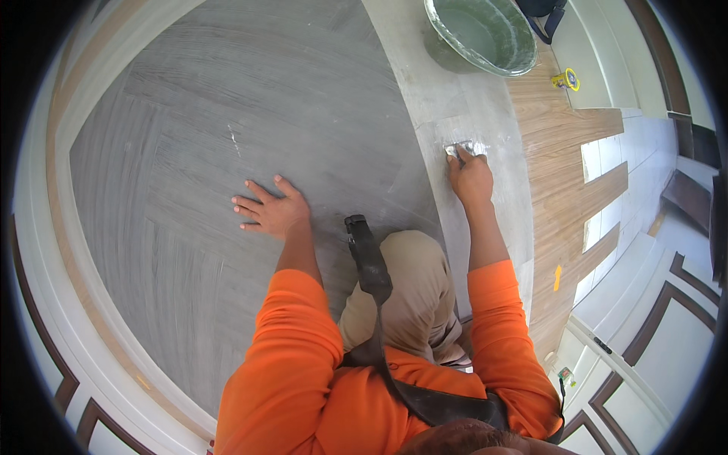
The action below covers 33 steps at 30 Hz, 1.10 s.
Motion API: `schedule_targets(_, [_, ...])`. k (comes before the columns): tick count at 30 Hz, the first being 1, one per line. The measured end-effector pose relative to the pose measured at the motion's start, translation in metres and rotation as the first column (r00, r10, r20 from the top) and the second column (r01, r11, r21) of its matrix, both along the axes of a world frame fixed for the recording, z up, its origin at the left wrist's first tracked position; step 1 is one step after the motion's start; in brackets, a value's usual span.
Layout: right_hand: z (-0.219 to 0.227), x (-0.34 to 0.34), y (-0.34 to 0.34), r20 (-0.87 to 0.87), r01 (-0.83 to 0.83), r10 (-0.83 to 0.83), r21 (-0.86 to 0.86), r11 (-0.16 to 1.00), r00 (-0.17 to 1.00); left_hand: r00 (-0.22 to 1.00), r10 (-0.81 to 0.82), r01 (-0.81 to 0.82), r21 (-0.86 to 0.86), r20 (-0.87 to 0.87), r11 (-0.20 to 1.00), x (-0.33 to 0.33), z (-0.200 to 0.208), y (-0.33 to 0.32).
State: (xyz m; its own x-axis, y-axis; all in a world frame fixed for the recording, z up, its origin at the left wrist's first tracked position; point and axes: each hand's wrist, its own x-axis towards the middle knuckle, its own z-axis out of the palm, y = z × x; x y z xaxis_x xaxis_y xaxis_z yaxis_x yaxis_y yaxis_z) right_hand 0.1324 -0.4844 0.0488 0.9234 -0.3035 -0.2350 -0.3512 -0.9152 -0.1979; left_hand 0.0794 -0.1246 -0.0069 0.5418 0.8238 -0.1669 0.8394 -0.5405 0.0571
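Observation:
My left hand point(279, 211) lies on the grey wood-grain floor point(227, 91) with its fingers spread and nothing in it. Over on the right, my right hand point(472, 179) grips a small flat metal scraper point(455, 151) and presses it to a pale grey strip point(440, 114). Wet whitish smears surround the scraper's blade; its handle is hidden by my fingers. Above that hand, a green tub point(485, 34) holds cloudy liquid and has white residue on its rim.
Right of the strip run brown wood-look planks point(546, 174) with staggered ends over white tiles point(644, 152). A small yellow container point(566, 80) stands near the tub. My bent knee point(417, 265) and a black strap with a buckle point(368, 258) are between my arms.

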Motion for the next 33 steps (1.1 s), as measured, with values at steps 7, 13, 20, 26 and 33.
schedule_targets(7, [-0.003,-0.021,-0.007,-0.054,0.029,-0.03,-0.006,1.0,0.998,1.0,-0.002,0.002,0.003,0.015,1.0,-0.001,0.002,0.0])
schedule_targets(13, [-0.001,-0.003,-0.007,-0.035,0.009,-0.011,-0.042,0.999,0.999,1.0,-0.009,0.009,-0.008,-0.029,1.0,0.001,0.002,-0.002])
schedule_targets(20, [0.004,-0.024,-0.006,-0.062,0.057,-0.057,-0.006,0.998,0.996,0.999,-0.012,0.012,0.0,0.039,1.0,-0.001,0.0,0.0])
schedule_targets(26, [0.002,0.001,-0.004,-0.023,0.023,-0.023,-0.02,1.0,0.999,1.0,0.002,-0.002,-0.027,0.0,1.0,0.0,0.002,0.0])
schedule_targets(33, [0.003,-0.022,-0.014,-0.031,0.025,-0.025,-0.001,1.0,0.999,0.999,-0.017,0.017,-0.005,0.045,1.0,0.001,0.002,-0.001])
